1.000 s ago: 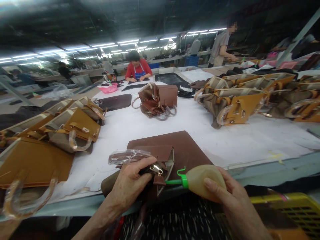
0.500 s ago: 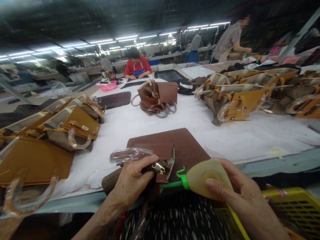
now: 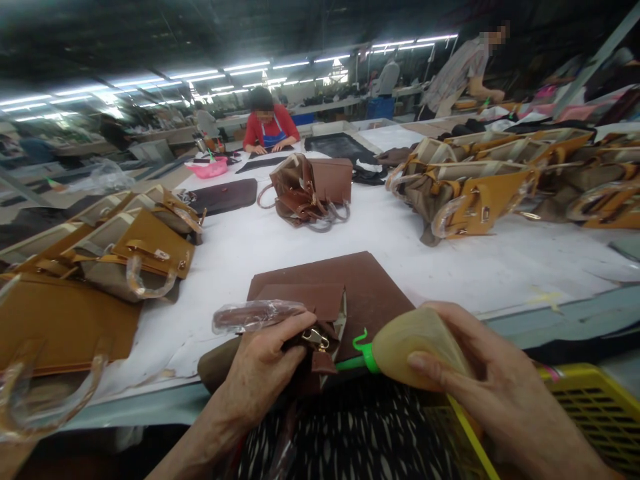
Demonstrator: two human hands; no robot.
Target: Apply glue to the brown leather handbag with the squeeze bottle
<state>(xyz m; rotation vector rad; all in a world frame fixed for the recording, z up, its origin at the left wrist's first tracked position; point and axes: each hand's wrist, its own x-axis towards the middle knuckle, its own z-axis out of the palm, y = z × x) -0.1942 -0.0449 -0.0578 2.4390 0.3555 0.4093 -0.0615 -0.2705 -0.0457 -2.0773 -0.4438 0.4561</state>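
My left hand (image 3: pixel 273 360) is closed on a brown handbag (image 3: pixel 315 300) at the table's front edge. A gold clasp (image 3: pixel 316 339) and a small brown leather tab (image 3: pixel 323 362) stick out beside its fingertips. Clear plastic wraps the bag's handle (image 3: pixel 255 316). In my right hand (image 3: pixel 465 360) is a yellowish squeeze bottle (image 3: pixel 415 347), tilted sideways. The bottle's green nozzle (image 3: pixel 353 363) points left at the bag's edge, right by the tab; its very tip is hidden there. Under the bag lies a flat brown panel (image 3: pixel 380 287).
Mustard handbags stand in rows on the left (image 3: pixel 160 247) and right (image 3: pixel 500 200) of the white-covered table (image 3: pixel 225 260). Another brown handbag (image 3: pixel 330 180) sits mid-table. A yellow basket (image 3: pixel 595 400) is at my lower right. Across the table, a person in red (image 3: pixel 273 127) bends over dark pieces.
The squeeze bottle's nozzle has shifted slightly right along the bag's edge, its tip now behind the leather tab. My left hand keeps its hold. The whole view has moved a little.
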